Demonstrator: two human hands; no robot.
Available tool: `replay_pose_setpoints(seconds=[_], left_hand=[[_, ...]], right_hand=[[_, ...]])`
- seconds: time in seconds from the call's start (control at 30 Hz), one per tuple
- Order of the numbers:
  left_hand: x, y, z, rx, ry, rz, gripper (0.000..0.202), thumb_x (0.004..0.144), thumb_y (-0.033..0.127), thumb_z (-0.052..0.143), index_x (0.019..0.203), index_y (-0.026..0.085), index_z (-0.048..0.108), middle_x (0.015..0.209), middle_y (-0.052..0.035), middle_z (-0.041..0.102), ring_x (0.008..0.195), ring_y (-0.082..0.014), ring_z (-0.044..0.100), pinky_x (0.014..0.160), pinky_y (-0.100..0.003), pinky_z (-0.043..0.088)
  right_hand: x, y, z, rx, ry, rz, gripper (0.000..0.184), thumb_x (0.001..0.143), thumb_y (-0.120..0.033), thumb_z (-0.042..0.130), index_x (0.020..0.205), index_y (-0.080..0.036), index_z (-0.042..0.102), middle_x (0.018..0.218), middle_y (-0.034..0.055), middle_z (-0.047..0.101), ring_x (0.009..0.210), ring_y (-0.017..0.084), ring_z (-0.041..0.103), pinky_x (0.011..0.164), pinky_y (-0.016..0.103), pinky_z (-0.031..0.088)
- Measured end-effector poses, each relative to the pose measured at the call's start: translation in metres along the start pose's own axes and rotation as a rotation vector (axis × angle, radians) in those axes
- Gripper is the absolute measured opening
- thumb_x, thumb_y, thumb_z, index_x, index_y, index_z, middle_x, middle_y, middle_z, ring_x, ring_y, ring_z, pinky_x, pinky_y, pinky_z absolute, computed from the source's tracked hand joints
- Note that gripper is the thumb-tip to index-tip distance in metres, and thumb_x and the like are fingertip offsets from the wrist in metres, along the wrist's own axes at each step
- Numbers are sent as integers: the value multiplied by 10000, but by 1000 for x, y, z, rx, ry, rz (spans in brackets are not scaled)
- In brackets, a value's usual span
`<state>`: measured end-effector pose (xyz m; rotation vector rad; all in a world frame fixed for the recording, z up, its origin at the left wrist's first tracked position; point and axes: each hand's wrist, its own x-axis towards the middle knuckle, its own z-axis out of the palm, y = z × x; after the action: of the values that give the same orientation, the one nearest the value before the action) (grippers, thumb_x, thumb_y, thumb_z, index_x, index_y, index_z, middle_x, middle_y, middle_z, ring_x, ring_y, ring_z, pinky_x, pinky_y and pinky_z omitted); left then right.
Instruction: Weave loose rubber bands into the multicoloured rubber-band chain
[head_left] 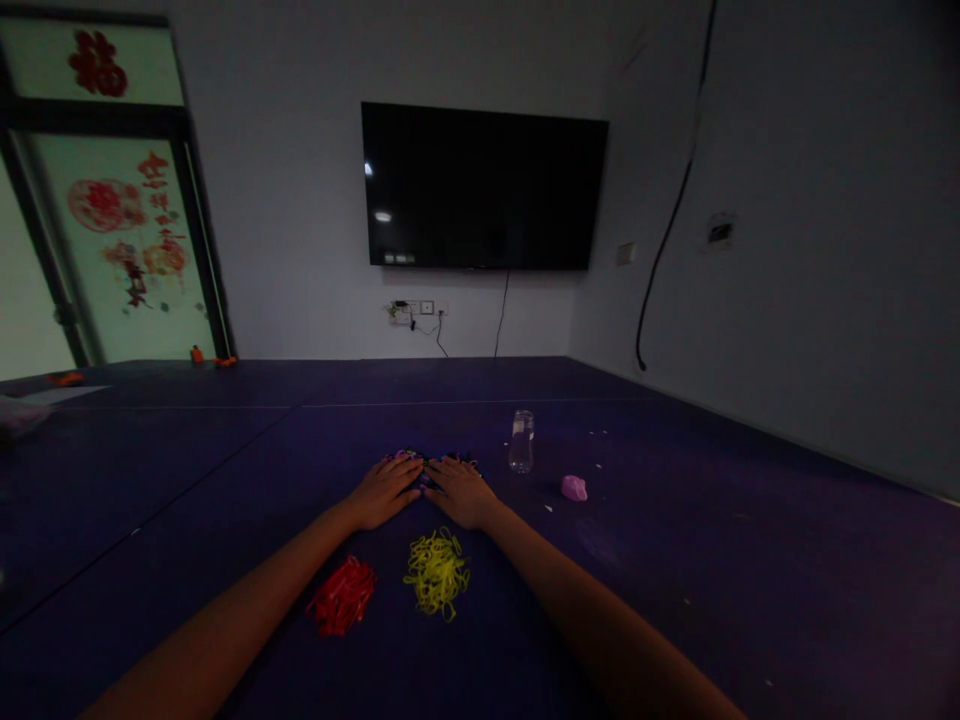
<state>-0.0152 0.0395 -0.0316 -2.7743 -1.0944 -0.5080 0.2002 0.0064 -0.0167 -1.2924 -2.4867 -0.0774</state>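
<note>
Both of my hands lie palm down, side by side, over a dark pile of mixed rubber bands (pixel 426 481) on the purple surface. My left hand (pixel 384 493) has its fingers stretched out over the pile's left part. Across the right part rests my right hand (pixel 459 492), its fingers also extended and the tips close to the left ones. Much of the pile is hidden under them. Nearer to me are a heap of red rubber bands (pixel 343 596), beside my left forearm, and a heap of yellow rubber bands (pixel 438 573), between my arms.
A clear bottle (pixel 522 445) stands upright beyond my right hand, with a crumpled pink lump (pixel 574 488) beside it. Small white scraps dot the purple surface (pixel 720 560). Orange objects (pixel 223 361) sit far left. A television (pixel 484 190) hangs on the back wall.
</note>
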Motion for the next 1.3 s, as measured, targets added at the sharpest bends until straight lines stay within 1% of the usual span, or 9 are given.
replay_pose_setpoints(seconds=[0.23, 0.4, 0.5, 0.63, 0.83, 0.93, 1.07, 1.17, 1.3], left_hand=[[-1, -1, 0, -8, 13, 1, 476, 967, 485, 322, 1365, 248, 428, 1406, -87, 462, 1361, -251, 305, 1096, -478, 255], [-2, 3, -5, -24, 38, -7, 431, 966, 464, 340, 1303, 241, 490, 1344, -82, 522, 1319, -251, 368, 1079, -472, 293], [-2, 5, -7, -28, 50, -6, 401, 965, 445, 358, 1266, 234, 518, 1311, -84, 547, 1286, -246, 409, 1075, -471, 300], [-1, 7, -8, -30, 84, 4, 348, 960, 408, 394, 1221, 232, 544, 1264, -78, 577, 1240, -234, 457, 1070, -461, 312], [-1, 11, -14, -52, 96, 35, 294, 952, 359, 424, 1148, 204, 579, 1202, -90, 608, 1169, -224, 516, 1044, -433, 354], [-2, 10, -13, -57, 98, 34, 308, 948, 355, 432, 1181, 206, 565, 1250, -94, 585, 1194, -227, 500, 1053, -435, 345], [-2, 5, -8, -32, 58, -12, 366, 953, 383, 409, 1254, 212, 528, 1350, -95, 518, 1287, -241, 416, 1090, -456, 291], [-1, 3, -6, -21, 2, -52, 411, 960, 408, 377, 1302, 210, 492, 1404, -100, 464, 1331, -248, 360, 1098, -463, 274], [-1, 2, -5, -31, -1, -47, 424, 966, 419, 354, 1319, 217, 475, 1412, -86, 458, 1352, -240, 326, 1103, -454, 268]], right_hand=[[0, 2, -1, -1, 42, -18, 434, 948, -412, 372, 1299, -210, 528, 1388, 90, 482, 1286, 258, 408, 1063, 457, 300], [-1, 0, -8, 16, 74, -56, 355, 946, -359, 405, 1172, -194, 623, 1243, 96, 594, 1214, 228, 467, 1038, 393, 322], [-2, -2, -11, 10, 90, -45, 346, 948, -350, 406, 1131, -179, 644, 1198, 108, 609, 1173, 225, 491, 1011, 378, 341], [-2, -3, -12, 10, 92, -35, 340, 947, -337, 410, 1173, -197, 623, 1230, 98, 592, 1174, 219, 488, 1008, 378, 343], [-3, -2, -9, -4, 55, -20, 400, 949, -379, 389, 1281, -222, 549, 1358, 79, 509, 1271, 247, 412, 1056, 423, 304], [-3, -1, -6, -4, 41, 1, 422, 952, -396, 370, 1314, -238, 515, 1390, 71, 481, 1294, 260, 390, 1059, 452, 298], [-2, 0, -3, -10, 12, 5, 460, 954, -427, 340, 1342, -226, 485, 1409, 79, 459, 1312, 273, 367, 1060, 477, 293], [-1, 1, -1, -11, 9, 9, 472, 957, -435, 322, 1341, -215, 487, 1409, 81, 459, 1314, 274, 365, 1062, 474, 292], [-1, 1, -1, -8, 26, -8, 451, 958, -411, 332, 1304, -195, 524, 1374, 90, 499, 1290, 263, 399, 1056, 449, 306]])
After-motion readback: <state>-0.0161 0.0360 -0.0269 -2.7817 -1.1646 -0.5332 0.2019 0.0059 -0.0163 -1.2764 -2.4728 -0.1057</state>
